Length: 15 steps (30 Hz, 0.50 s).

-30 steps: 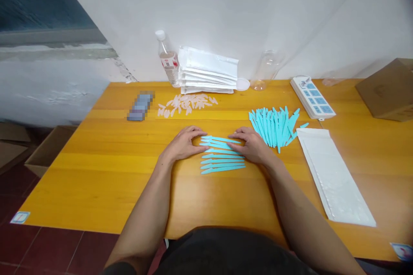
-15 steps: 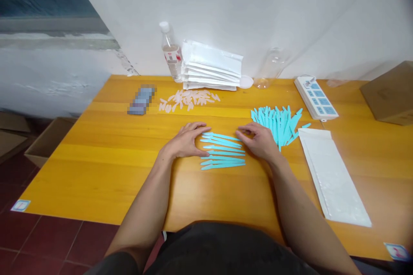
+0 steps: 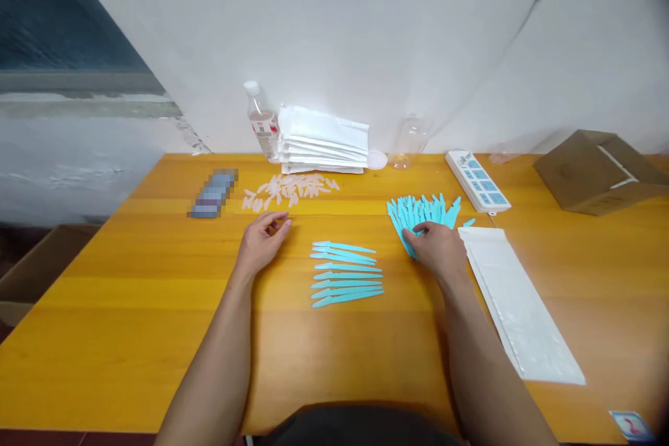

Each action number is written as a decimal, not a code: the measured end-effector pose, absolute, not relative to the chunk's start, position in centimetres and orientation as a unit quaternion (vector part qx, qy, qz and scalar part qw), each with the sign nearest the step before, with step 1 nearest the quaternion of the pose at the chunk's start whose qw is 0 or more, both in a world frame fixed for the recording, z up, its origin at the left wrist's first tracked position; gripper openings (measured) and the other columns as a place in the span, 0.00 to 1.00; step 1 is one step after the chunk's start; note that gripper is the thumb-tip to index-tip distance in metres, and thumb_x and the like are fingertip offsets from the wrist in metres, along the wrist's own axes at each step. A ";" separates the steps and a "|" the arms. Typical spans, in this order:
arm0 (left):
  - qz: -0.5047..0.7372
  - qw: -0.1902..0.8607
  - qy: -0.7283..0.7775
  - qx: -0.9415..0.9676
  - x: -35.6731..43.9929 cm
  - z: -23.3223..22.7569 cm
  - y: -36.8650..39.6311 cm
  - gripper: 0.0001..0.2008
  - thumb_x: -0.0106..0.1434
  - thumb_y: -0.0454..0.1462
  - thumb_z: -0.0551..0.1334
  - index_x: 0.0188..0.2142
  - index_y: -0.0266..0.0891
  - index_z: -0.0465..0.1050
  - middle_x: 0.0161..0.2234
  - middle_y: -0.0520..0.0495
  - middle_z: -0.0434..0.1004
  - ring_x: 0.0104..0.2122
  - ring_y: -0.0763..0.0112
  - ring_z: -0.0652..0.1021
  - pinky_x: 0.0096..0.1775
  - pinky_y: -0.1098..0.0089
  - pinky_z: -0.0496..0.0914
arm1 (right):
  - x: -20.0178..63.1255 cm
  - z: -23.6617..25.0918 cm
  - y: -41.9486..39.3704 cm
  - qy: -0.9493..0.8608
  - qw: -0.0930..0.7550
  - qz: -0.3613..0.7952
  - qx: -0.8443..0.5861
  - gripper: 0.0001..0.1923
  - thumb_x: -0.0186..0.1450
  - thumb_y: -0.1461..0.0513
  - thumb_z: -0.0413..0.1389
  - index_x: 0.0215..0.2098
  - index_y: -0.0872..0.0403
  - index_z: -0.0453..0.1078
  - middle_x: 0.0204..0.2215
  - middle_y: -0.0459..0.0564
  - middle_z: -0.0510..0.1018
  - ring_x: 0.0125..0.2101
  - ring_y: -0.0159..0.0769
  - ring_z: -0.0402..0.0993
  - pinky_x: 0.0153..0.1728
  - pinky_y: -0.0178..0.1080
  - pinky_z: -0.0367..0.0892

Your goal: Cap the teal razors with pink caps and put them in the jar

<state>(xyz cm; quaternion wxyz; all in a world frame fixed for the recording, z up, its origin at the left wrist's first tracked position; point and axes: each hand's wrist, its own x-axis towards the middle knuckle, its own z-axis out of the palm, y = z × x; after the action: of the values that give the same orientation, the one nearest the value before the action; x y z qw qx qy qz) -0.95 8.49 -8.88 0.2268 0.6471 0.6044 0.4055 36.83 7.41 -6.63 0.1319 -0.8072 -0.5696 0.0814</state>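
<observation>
Several slim turquoise sticks shaped like eyebrow razors [image 3: 348, 267] lie side by side in a loose row on the wooden table. To their upper left is my left hand [image 3: 263, 242], fingers loosely bent, thumb and fingertips apart, holding nothing. My right hand [image 3: 437, 248] is over the near side of a heaped pile of the same turquoise razors [image 3: 426, 208]. Its thumb and fingers are slightly apart at the pile, and I see no razor lifted in them. Small pale pink pieces [image 3: 287, 188] are scattered beyond my left hand.
A phone-like blurred item [image 3: 213, 193], a bottle [image 3: 263, 127], stacked white padded envelopes [image 3: 324, 139] and a clear container [image 3: 408, 143] stand toward the wall. A power strip [image 3: 478, 181], a cardboard box [image 3: 596, 174] and a white envelope [image 3: 523, 306] are at the right.
Both hands have left the row of razors. My left hand has drawn away to the left, and my right hand has moved right onto the pile. The view has shifted as well.
</observation>
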 end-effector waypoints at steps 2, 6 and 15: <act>0.413 0.225 0.614 0.634 -1.5 -8.9 8.6 0.19 0.64 0.48 0.62 0.46 0.37 0.78 0.39 0.46 0.79 0.31 0.71 0.73 0.35 0.70 0.70 | 36.4 -6.7 7.4 -0.577 0.126 0.085 -0.803 0.22 0.61 0.47 0.56 0.41 0.52 0.81 0.34 0.61 0.83 0.36 0.54 0.78 0.33 0.47 0.67; 0.425 0.219 0.637 0.605 -2.4 -8.5 8.7 0.20 0.62 0.50 0.63 0.45 0.37 0.79 0.38 0.45 0.80 0.30 0.72 0.73 0.34 0.71 0.69 | 35.8 -6.8 7.4 -0.582 0.115 0.090 -0.800 0.18 0.62 0.52 0.55 0.43 0.52 0.80 0.36 0.58 0.84 0.39 0.52 0.79 0.35 0.44 0.67; 0.276 0.100 0.778 0.556 -6.5 -6.1 9.8 0.19 0.61 0.48 0.62 0.44 0.39 0.81 0.37 0.44 0.83 0.34 0.62 0.80 0.39 0.66 0.70 | 34.6 -7.2 7.3 -0.593 0.241 0.079 -0.764 0.09 0.61 0.57 0.55 0.34 0.52 0.75 0.31 0.52 0.82 0.31 0.42 0.76 0.31 0.38 0.63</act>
<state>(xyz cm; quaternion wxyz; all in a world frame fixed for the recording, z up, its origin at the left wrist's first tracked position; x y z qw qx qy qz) -6.49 9.84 -6.11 0.0998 0.5556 0.7777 0.2765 34.62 7.31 -7.18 0.2411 -0.7640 -0.5933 0.0786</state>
